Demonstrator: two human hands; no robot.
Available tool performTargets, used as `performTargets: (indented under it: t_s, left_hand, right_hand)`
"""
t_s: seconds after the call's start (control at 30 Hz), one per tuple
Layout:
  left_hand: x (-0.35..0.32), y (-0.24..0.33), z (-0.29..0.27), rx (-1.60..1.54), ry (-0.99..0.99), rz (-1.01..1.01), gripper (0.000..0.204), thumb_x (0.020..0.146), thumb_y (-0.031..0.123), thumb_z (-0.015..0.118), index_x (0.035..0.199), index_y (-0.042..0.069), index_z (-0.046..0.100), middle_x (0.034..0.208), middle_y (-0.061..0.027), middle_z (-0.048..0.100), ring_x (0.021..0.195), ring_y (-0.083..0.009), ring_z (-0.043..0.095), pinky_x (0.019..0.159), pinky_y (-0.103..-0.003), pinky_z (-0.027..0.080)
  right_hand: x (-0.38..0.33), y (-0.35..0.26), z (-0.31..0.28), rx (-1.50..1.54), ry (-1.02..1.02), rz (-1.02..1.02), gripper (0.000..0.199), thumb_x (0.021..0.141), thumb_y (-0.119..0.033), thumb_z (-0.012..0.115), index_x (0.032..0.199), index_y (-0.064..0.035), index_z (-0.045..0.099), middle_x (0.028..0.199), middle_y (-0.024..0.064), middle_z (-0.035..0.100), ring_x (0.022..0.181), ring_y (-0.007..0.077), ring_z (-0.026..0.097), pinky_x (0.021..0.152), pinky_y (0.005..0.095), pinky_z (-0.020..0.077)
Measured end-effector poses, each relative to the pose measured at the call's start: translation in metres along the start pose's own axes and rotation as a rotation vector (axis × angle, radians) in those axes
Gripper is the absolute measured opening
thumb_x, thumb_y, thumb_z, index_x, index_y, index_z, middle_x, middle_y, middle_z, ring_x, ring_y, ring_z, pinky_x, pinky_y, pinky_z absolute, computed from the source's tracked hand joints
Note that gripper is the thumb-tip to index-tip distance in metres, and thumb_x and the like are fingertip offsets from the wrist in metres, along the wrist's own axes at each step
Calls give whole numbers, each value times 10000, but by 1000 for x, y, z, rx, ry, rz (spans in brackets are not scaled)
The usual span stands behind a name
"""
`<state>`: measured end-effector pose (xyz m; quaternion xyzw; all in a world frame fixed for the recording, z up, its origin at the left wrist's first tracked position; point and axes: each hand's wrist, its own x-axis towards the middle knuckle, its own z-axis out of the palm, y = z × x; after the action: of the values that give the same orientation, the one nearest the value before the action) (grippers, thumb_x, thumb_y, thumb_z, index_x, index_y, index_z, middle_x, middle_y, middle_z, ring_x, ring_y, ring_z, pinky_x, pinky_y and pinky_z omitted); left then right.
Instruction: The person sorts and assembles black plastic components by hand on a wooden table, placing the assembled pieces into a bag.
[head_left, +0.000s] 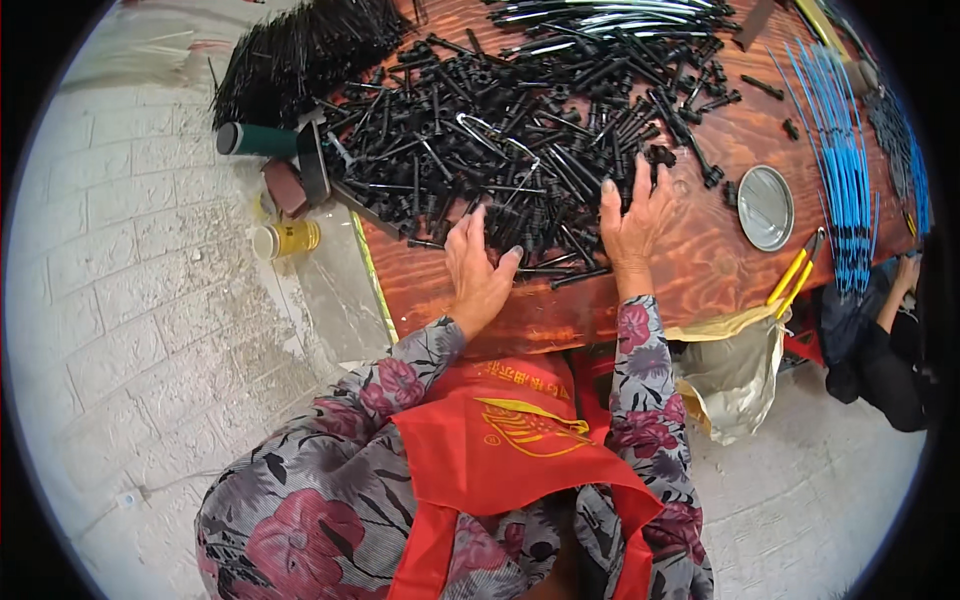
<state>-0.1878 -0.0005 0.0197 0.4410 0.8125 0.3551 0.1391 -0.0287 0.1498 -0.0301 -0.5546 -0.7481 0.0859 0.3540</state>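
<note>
A large heap of small black rod-like parts (460,140), many with ribbed or knobbed ends, covers much of the reddish wooden table (700,270). At the heap's near edge, my left hand (481,277) rests with its thumb and fingers apart. My right hand (637,222) is at the heap's near right side, fingers spread and its tips close to a few black parts. Neither hand visibly grips anything. Between the two hands lie loose black parts. A bent shiny metal wire (500,140) lies on top of the heap.
Black strands (300,60) are piled at the far left, near a dark green cylinder (255,139) and a yellow jar (287,240). To the right are a round metal lid (766,207), yellow-handled pliers (795,275), blue strips (845,170) and an open sack (735,380). Another person's arm (897,295) shows far right.
</note>
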Motion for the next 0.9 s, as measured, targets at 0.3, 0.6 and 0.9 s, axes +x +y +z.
performTargets:
  t_s: [0.3,0.6,0.9]
  left_hand:
    - [38,-7,-24,31,52,89,278,775,126,694,1046,66,668,1027,-107,558,988,-317,481,897,-423,378]
    - [17,35,-95,-692,-26,-297,430,814,164,731,1192,10,596,1034,-65,589,946,-158,545,798,-285,453]
    - [-15,-33,-167,-1179,201,-742,338,880,173,644,1163,14,551,896,-116,665,723,-174,636,658,-305,535]
  right_hand:
    - [53,-101,23,-44,-295,-239,199,780,-259,685,866,-82,662,891,87,624,932,337,602,809,494,461]
    - [78,-156,-49,211,-135,-321,95,818,-140,653,739,-97,621,761,102,611,597,300,605,517,436,485]
    - [-45,-240,-55,736,-521,-611,132,799,-120,654,900,-41,623,865,118,629,774,294,617,655,382,518]
